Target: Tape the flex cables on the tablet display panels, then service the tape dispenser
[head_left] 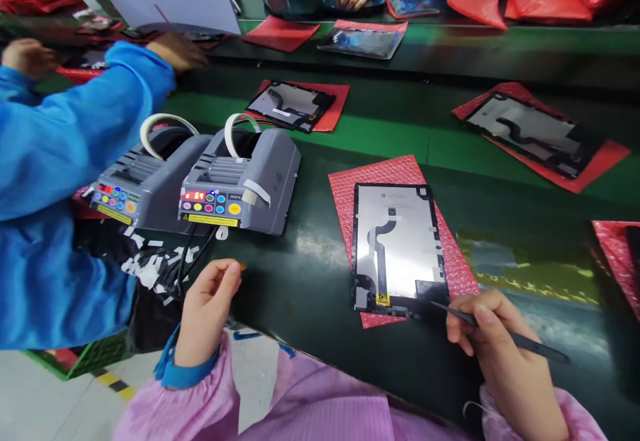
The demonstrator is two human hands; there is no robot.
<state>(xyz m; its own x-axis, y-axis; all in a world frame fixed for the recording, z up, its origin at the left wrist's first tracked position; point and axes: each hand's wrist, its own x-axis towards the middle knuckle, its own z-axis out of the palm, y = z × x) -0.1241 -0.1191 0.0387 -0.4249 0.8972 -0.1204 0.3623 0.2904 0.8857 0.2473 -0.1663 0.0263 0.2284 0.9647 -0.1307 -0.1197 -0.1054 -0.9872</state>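
Two bare hands are flanking a display panel (405, 248), which is lying face-up or face-down, hard to tell, on a red bubble pouch (341, 191). The right hand (510, 364) is clamping dark tweezers (543, 349) between thumb and fingers; the tips are pointing left from those fingers to the panel's near right corner. Whether they are touching it cannot be told. The left hand (207, 304) is pressing thumb and forefinger together on an amber scrap (243, 266); the hand is hiding most of it. The panel is covering the middle of the pouch, and glare is washing out part of its silver surface. Beyond the left fingertips, a grey tape dispenser (273, 188) is standing beside a second dispenser (155, 191); shadow is obscuring both interiors. Farther beyond, a co-worker's hand (177, 53) is blurring, so its finger state cannot be told. Right of the right fingers, another pouch (611, 248) is running out of frame.
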